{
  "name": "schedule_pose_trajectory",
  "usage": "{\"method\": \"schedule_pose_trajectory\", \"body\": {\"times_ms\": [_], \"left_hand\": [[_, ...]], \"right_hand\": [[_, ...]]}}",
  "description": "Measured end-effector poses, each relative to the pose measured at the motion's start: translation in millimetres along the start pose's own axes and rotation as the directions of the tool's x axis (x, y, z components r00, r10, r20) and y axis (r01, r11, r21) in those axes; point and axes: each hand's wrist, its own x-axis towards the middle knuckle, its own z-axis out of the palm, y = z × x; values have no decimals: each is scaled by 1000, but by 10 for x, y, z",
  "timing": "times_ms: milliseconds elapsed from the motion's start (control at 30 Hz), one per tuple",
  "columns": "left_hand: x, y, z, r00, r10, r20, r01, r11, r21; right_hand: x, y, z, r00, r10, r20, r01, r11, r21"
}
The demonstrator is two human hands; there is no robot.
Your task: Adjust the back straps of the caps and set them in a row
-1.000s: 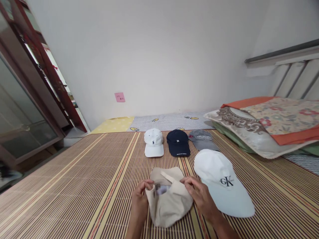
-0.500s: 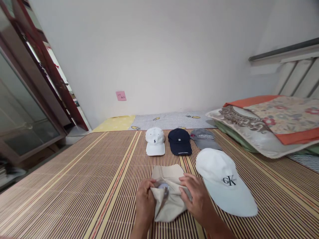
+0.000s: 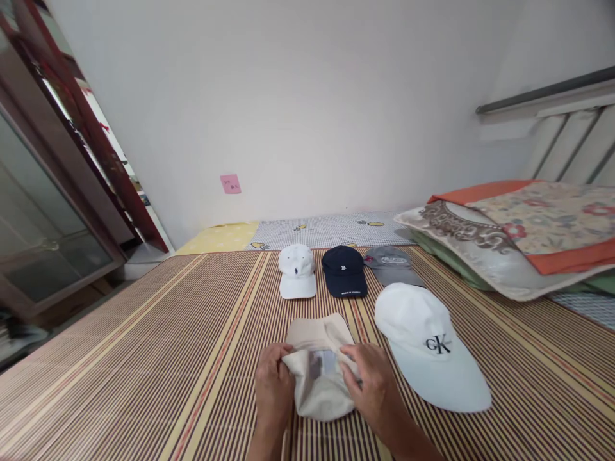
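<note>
A beige cap [image 3: 324, 397] lies inside up on the striped mat, its brim pointing away from me and a pale label showing inside. My left hand [image 3: 275, 384] pinches the cap's left edge. On the opposite side, my right hand [image 3: 372, 381] grips the right edge between thumb and fingers. Close to my right hand rests a large white cap [image 3: 416, 320] with black letters, its brim toward the lower right. Beyond the beige cap sit a small white cap [image 3: 296, 266], a navy cap [image 3: 343, 269] and a grey cap [image 3: 391, 264] in a row.
The striped mat [image 3: 144, 346] covers the bed. At the right are stacked pillows [image 3: 480, 250] with an orange-edged floral cloth [image 3: 552, 218]. A pink note [image 3: 230, 184] is on the wall behind. A glass-fronted cabinet [image 3: 43, 211] stands at the left.
The beige cap's opening has been spread wider between my hands, and more of its inner label shows. The view has shifted slightly.
</note>
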Motion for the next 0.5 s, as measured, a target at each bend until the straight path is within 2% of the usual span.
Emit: {"method": "schedule_pose_trajectory", "body": {"times_ms": [67, 133, 267, 400, 500], "left_hand": [[12, -32, -12, 999, -41, -1, 41, 999, 12], [23, -39, -25, 997, -63, 38, 63, 998, 5], [40, 54, -68, 992, -66, 104, 67, 998, -4], [21, 210, -81, 991, -47, 128, 40, 998, 52], [-14, 264, -29, 988, 20, 151, -31, 997, 69]], "right_hand": [[14, 71, -75, 997, 28, -77, -27, 999, 20], [14, 137, -133, 991, 80, -108, -76, 996, 44], [-17, 225, -152, 987, 139, -75, -134, 989, 66], [-56, 248, -86, 993, 112, -37, -111, 994, 19], [-90, 256, -28, 997, 75, -6, -75, 997, -36]]}}
